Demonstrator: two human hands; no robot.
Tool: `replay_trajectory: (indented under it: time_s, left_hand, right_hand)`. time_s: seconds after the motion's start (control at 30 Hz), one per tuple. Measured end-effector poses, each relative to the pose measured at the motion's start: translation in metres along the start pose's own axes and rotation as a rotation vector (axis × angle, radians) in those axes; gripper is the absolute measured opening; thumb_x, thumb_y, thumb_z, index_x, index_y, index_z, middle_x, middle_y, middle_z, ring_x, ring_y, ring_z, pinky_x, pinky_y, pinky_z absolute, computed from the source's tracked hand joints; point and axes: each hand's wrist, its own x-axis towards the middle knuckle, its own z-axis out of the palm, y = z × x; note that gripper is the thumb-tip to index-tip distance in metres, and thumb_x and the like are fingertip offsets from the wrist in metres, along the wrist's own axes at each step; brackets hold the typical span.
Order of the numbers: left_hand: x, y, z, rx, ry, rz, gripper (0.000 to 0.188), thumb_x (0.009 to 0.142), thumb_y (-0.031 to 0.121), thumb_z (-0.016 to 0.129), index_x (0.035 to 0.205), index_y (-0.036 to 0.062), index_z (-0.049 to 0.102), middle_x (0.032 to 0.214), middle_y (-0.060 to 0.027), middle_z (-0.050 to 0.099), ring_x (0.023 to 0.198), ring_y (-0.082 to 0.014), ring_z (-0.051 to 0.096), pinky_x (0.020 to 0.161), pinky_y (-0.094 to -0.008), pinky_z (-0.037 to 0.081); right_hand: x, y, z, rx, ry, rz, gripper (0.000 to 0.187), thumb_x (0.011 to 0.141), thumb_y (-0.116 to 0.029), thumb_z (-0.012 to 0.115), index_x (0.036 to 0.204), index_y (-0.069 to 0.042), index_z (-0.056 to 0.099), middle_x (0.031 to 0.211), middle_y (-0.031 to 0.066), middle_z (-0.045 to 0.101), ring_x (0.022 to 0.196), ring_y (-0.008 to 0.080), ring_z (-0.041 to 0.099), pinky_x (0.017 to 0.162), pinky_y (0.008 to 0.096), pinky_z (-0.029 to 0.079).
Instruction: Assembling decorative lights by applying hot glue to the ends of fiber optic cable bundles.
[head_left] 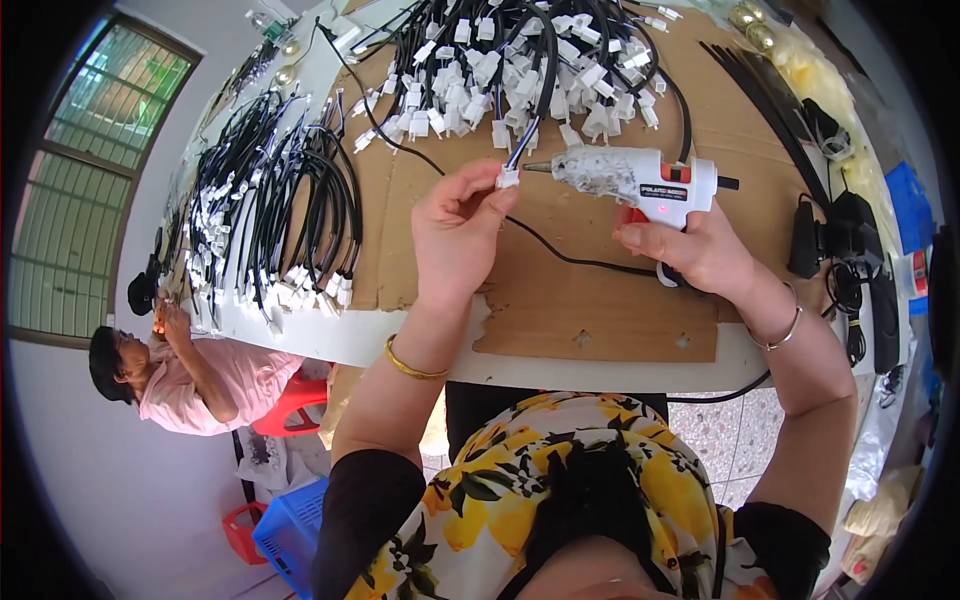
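Note:
Between the thumb and fingers of my left hand (460,232) is a small white plug connector (508,177), with blue and white wires running up from it into a black-sleeved cable (543,85). My right hand (690,248) grips a white hot glue gun (645,185) by its handle, fingers wrapped around it. A black glue stick pokes out of the gun's rear, and a small red light glows on its side. The gun's metal nozzle points left, its tip close to the connector's wire end; whether they touch I cannot tell.
A heap of white-plugged cables (500,75) covers the far cardboard (600,320). More bundled cables (310,200) lie at the left. Black power adapters (845,235) and long black tubes (770,110) are at the right. A co-worker in pink (215,385) sits at the table's left.

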Motion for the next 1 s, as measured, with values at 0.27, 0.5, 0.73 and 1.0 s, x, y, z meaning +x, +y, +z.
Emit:
replay_trajectory:
  time_s: [0.27,0.5,0.73,1.0]
  left_hand:
    - [-0.002,-0.001,0.0,0.055,-0.019,0.039,0.02,0.074,-0.008,0.059,0.094,-0.0023,0.058,0.083,-0.0044,0.062,0.073,-0.0068,0.056,0.063,-0.0177,0.044]
    - [-0.003,0.0,0.002,0.07,-0.009,0.039,0.02,0.074,-0.007,0.06,0.093,-0.0027,0.058,0.082,-0.0051,0.062,0.073,-0.0079,0.057,0.063,-0.0189,0.045]
    - [-0.003,-0.001,0.002,0.118,-0.003,0.037,0.019,0.073,-0.005,0.062,0.092,-0.0026,0.058,0.08,-0.0052,0.062,0.07,-0.0079,0.057,0.062,-0.019,0.046]
    - [-0.005,-0.002,0.003,0.206,0.009,0.082,0.018,0.072,-0.004,0.063,0.089,-0.0019,0.059,0.077,-0.0044,0.062,0.067,-0.0073,0.056,0.06,-0.019,0.045]
  right_hand:
    - [-0.001,-0.002,0.002,-0.033,-0.029,0.064,0.034,0.072,-0.008,0.066,0.101,-0.001,0.05,0.086,0.0013,0.055,0.075,0.0064,0.051,0.066,0.0201,0.044]
    - [-0.002,0.0,0.004,-0.054,-0.023,0.043,0.03,0.073,-0.006,0.064,0.1,-0.001,0.05,0.083,0.0008,0.055,0.072,0.0057,0.05,0.063,0.0199,0.043]
    - [-0.003,-0.001,0.01,-0.12,-0.002,0.036,0.026,0.074,-0.005,0.063,0.097,-0.001,0.051,0.082,0.0004,0.054,0.073,0.0058,0.049,0.064,0.0206,0.043]
    - [-0.003,-0.002,0.011,-0.211,0.012,0.041,0.023,0.076,-0.006,0.063,0.095,-0.001,0.052,0.083,0.001,0.055,0.072,0.0055,0.049,0.063,0.021,0.043]
